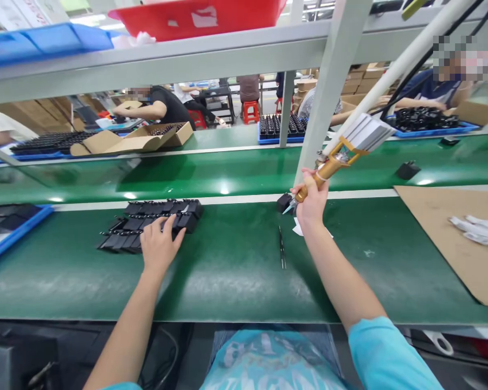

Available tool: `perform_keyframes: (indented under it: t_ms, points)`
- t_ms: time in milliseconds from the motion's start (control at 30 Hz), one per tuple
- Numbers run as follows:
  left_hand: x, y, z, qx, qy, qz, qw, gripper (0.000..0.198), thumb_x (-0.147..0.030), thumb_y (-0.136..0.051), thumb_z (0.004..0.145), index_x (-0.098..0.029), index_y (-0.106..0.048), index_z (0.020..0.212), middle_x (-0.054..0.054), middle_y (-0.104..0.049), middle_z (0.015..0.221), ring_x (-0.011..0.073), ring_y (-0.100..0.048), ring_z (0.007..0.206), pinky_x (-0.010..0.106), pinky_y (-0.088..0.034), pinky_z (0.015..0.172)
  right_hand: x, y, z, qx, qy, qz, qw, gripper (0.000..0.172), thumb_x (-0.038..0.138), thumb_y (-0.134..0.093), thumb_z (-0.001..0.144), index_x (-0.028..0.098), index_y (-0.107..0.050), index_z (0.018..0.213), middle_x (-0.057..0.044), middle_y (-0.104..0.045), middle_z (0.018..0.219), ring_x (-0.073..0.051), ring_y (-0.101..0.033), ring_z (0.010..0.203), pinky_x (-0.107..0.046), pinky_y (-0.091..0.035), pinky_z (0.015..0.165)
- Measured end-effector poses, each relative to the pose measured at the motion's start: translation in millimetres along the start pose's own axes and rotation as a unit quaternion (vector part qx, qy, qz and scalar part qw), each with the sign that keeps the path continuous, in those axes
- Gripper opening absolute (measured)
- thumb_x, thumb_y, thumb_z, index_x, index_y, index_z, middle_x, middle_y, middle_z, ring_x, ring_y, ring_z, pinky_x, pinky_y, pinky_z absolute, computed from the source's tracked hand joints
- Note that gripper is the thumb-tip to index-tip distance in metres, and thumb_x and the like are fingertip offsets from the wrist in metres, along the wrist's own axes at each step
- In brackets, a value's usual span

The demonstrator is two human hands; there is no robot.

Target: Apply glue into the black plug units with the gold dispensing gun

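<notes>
My left hand [159, 245] rests palm down on a cluster of several small black plastic parts [148, 225] laid in rows on the green bench, fingers curled over the near ones. My right hand [310, 203] is closed around the yellow handle of a hanging tool [334, 161] whose pointed tip aims at a single black part [283, 202] by the white strip. The tool hangs from a white arm with black cables running up to the right. Thin dark tweezers [282, 247] lie on the mat between my arms.
A brown cardboard sheet [443, 233] with white gloves [480, 230] lies at right. A blue tray [12, 227] sits at the left edge. A grey post [329, 86] rises behind the tool. Other people work at the far bench among cardboard boxes [138, 140] and trays.
</notes>
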State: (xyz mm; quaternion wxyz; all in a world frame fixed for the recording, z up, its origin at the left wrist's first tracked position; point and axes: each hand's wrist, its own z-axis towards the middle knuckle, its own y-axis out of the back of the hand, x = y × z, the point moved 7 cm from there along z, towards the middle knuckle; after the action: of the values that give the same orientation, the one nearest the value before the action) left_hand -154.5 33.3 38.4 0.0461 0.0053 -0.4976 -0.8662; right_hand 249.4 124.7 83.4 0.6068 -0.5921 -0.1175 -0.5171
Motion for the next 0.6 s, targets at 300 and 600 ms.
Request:
perform_keyframes:
  t_ms: [300, 600]
  points:
    - [-242.9, -58.9, 58.6, 0.171, -0.161, -0.368, 0.900, 0.067, -0.041, -0.065, 0.082, -0.016, -0.041, 0.140, 0.019, -0.050, 0.140, 0.0340, -0.046, 0.130, 0.048, -0.039, 0.105, -0.3, -6.3, -7.0, 0.007, 0.002, 0.008, 1.000, 0.029, 0.036, -0.069, 0.074, 0.024, -0.049, 0.090, 0.006, -0.060, 0.099, 0.000, -0.050, 0.042, -0.020, -0.048, 0.048]
    - [-272.3, -89.1, 77.6, 0.218, -0.080, -0.474, 0.849, 0.043, -0.021, -0.065, 0.078, -0.021, -0.058, 0.121, 0.011, -0.070, 0.113, 0.0285, -0.066, 0.102, 0.043, -0.048, 0.094, -1.2, -6.9, -6.5, 0.013, -0.003, 0.008, 1.000, 0.027, 0.037, -0.069, 0.075, 0.024, -0.050, 0.088, 0.005, -0.062, 0.096, 0.000, -0.051, 0.042, -0.020, -0.048, 0.048]
